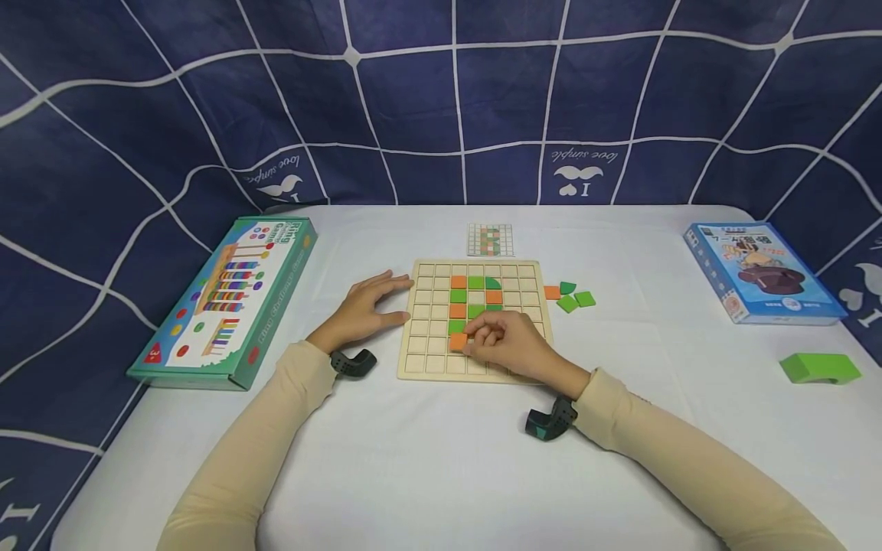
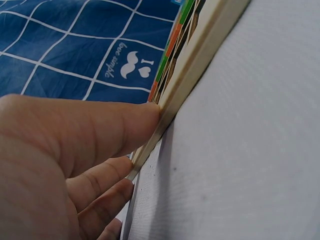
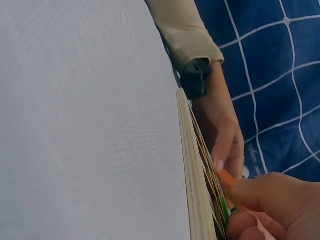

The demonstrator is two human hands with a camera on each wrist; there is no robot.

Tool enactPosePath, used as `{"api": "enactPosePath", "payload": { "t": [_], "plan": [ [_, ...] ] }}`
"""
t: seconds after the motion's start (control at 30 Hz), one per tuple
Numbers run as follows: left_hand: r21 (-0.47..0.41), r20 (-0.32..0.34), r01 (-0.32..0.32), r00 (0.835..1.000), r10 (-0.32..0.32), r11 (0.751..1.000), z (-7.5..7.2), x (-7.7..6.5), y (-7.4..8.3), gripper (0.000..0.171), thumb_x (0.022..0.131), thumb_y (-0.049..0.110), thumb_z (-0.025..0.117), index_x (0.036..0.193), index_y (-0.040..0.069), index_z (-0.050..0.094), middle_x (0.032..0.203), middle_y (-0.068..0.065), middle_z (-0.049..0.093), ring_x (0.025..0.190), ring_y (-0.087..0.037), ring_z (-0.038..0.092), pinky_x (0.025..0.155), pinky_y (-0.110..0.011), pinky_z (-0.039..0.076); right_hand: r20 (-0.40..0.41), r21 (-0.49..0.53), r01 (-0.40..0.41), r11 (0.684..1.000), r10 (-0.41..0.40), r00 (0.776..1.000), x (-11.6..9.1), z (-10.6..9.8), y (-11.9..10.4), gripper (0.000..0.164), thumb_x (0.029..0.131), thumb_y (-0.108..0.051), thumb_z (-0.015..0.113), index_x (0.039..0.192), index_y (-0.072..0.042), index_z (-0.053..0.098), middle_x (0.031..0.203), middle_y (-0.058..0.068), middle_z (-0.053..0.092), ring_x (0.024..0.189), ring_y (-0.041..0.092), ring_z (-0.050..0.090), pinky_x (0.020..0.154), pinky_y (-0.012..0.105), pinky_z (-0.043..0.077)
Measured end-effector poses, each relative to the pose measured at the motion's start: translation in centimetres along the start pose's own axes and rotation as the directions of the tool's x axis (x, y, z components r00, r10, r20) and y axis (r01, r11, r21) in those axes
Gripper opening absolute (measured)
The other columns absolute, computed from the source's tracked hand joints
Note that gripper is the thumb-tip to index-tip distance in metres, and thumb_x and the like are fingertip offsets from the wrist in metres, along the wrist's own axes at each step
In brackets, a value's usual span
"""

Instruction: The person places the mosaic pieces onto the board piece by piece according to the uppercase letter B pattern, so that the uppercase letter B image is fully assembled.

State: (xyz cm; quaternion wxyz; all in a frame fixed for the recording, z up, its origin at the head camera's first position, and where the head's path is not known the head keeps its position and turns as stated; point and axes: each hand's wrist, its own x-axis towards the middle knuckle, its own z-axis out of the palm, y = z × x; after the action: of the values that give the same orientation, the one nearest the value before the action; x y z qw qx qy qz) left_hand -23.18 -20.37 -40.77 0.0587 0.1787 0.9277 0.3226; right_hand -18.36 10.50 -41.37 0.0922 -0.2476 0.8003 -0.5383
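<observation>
A wooden grid board [image 1: 427, 366] lies on the white table with orange and green tiles set in its middle columns. My right hand [image 1: 506, 342] is over the lower part of the board and pinches an orange square tile [image 1: 458, 342] between thumb and fingers, just below a green tile [image 1: 457, 327]. In the right wrist view the orange tile [image 3: 227, 177] tilts up from the board beside the thumb. My left hand [image 1: 365, 310] rests at the board's left edge, fingers extended; in the left wrist view its thumb and fingertips touch the wooden rim [image 2: 172, 107].
Loose green and orange tiles [image 1: 567, 304] lie right of the board. A small pattern card [image 1: 490, 240] sits behind it. The green game box [image 1: 276, 306] is at left, a blue box [image 1: 765, 272] at right, and a green arch block [image 1: 820, 368] in front of that.
</observation>
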Motion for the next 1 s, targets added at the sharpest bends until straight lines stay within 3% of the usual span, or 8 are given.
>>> {"api": "enactPosePath", "payload": {
  "t": [0.43,1.0],
  "plan": [
    [0.007,-0.002,-0.005,1.000,0.005,1.000,0.04,0.03,-0.13,0.066,0.099,0.027,0.077,0.158,0.008,0.056,0.170,-0.012,0.044,0.165,-0.035,0.022,0.134,-0.058,0.007,0.016,-0.133,0.018,0.991,-0.016,1.000,0.11,0.32,-0.24,0.018,0.090,-0.004,0.084,0.107,0.001,0.080,0.074,-0.006,0.066,0.066,0.009,0.056,0.063,0.019,0.047],
    [0.007,-0.005,-0.016,1.000,0.016,1.000,0.10,0.06,-0.20,0.065,0.098,0.026,0.077,0.157,0.008,0.056,0.170,-0.012,0.045,0.165,-0.035,0.023,0.133,-0.059,0.007,0.043,-0.140,0.020,0.990,-0.014,0.999,0.15,0.14,-0.26,0.021,0.091,-0.006,0.087,0.110,0.001,0.081,0.076,-0.007,0.069,0.067,0.008,0.058,0.063,0.019,0.049]
  ]
}}
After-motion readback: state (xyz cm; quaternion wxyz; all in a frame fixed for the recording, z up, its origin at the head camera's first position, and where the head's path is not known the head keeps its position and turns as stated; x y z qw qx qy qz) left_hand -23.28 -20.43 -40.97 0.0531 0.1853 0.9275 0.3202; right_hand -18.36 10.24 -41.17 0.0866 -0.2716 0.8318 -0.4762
